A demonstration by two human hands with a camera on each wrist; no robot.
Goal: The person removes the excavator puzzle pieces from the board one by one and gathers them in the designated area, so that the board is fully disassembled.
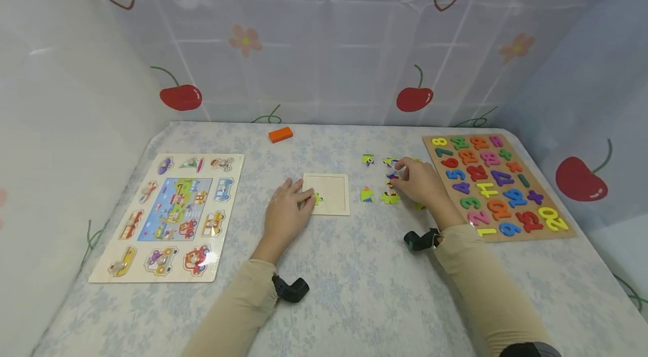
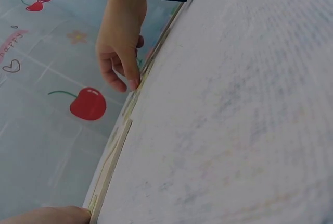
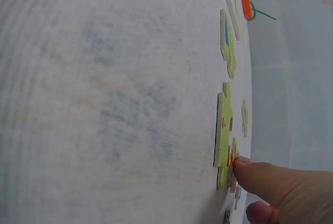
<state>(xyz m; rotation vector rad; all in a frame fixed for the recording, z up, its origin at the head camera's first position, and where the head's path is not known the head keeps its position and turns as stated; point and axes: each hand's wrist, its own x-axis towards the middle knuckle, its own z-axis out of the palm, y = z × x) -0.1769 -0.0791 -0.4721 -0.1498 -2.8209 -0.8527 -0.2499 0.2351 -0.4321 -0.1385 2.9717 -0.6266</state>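
Observation:
My left hand (image 1: pixel 289 212) lies at the left side of a small square wooden puzzle tray (image 1: pixel 331 179), its fingers on the rim and loosely extended. A green puzzle piece (image 1: pixel 318 198) sits inside the tray beside those fingertips, partly covered by them. To the right, my right hand (image 1: pixel 421 181) pinches a colourful jigsaw piece (image 1: pixel 392 176) between thumb and fingers, low over the table. The thumb (image 3: pixel 250 172) presses against that piece in the right wrist view. Around it lie other pieces, among them a green one (image 1: pixel 390 198) just in front and another (image 1: pixel 367 194) nearer the tray.
A vehicle puzzle board (image 1: pixel 228 233) lies on the left. On the right, close to my right forearm, is a number board (image 1: pixel 476 177) with raised coloured figures. An orange block (image 1: pixel 280 134) lies near the table's back edge, before a printed curtain (image 1: pixel 304 64).

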